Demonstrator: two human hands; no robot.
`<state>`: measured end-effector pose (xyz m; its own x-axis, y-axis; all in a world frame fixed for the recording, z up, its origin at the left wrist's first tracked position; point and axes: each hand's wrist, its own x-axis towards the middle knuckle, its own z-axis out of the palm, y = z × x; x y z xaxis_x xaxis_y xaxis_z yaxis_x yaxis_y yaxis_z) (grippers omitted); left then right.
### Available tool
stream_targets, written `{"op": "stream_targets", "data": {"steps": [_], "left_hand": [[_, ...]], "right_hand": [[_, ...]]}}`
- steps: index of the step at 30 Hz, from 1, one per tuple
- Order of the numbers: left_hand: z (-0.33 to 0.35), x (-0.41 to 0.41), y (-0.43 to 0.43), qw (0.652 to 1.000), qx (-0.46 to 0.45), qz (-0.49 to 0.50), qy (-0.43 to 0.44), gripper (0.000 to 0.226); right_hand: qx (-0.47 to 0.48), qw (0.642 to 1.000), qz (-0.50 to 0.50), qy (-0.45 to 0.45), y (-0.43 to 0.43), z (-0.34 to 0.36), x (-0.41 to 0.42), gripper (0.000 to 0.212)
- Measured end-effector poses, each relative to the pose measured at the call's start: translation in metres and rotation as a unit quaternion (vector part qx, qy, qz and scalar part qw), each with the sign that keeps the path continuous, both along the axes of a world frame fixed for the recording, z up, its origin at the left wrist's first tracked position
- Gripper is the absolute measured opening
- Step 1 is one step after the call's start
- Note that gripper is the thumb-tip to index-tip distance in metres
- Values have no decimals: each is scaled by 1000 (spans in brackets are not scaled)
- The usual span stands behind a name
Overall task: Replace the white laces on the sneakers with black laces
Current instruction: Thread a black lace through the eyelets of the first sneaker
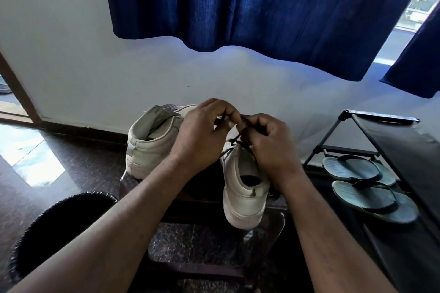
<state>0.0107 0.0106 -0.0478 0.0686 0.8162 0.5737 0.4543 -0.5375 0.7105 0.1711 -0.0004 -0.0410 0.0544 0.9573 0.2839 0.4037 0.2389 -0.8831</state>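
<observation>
Nearest, at the lower left, a round black bin [59, 228] with a dark liner stands on the speckled floor; its inside is too dark to tell what it holds. Just beyond it is a dark stool [190, 200] that carries two white sneakers, heels toward the camera. The right sneaker [242, 195] sits at the stool's near right edge, and a black lace [234, 140] is threaded through its upper eyelets. Over its tongue the left hand [202, 135] and the right hand [269, 143] meet, each with thumb and fingers pinched on a strand of that black lace. The left sneaker [152, 145] stands farther back on the left, and a white lace [188, 107] shows at its far end. To the right, a black shoe rack [392, 140] holds a pair of grey flip-flops [371, 185] on its lower shelf. Behind it all, a blue curtain [262, 7] hangs in front of the white wall [83, 54].
</observation>
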Motion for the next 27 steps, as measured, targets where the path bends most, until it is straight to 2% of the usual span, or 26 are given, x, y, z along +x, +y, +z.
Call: {"op": "stream_targets", "data": {"steps": [4, 8, 11, 15, 19, 21, 23, 25, 26, 27], "left_hand": [[-15, -1, 8, 996, -60, 14, 70, 32], [-23, 6, 10, 988, -110, 28, 103, 19], [-22, 9, 9, 985, -139, 19, 97, 15], [-20, 11, 8, 979, -195, -4, 66, 14], [-24, 14, 11, 973, -231, -16, 14, 17], [-25, 14, 13, 968, -248, -37, -26, 20], [-25, 13, 13, 956, -276, -68, -70, 24], [-24, 13, 13, 946, -295, -88, -103, 25], [-23, 13, 13, 943, -299, -94, -111, 25], [-21, 14, 13, 943, -297, -100, -115, 26]], "right_hand": [[-18, 991, -29, 132, -3, 4, 13, 10], [-10, 961, -43, 273, -7, 14, 24, 15], [9, 942, -51, 331, -10, 20, 31, 13], [55, 902, -114, 412, -10, 23, 40, 13], [60, 883, -184, 428, -5, 17, 47, 10], [39, 889, -226, 397, 0, 10, 50, 13], [10, 920, -257, 295, 5, 3, 52, 15], [-17, 954, -293, 66, 4, -5, 51, 31], [-7, 953, -299, -49, 1, -6, 50, 44], [21, 951, -286, -118, -1, -7, 48, 54]]}}
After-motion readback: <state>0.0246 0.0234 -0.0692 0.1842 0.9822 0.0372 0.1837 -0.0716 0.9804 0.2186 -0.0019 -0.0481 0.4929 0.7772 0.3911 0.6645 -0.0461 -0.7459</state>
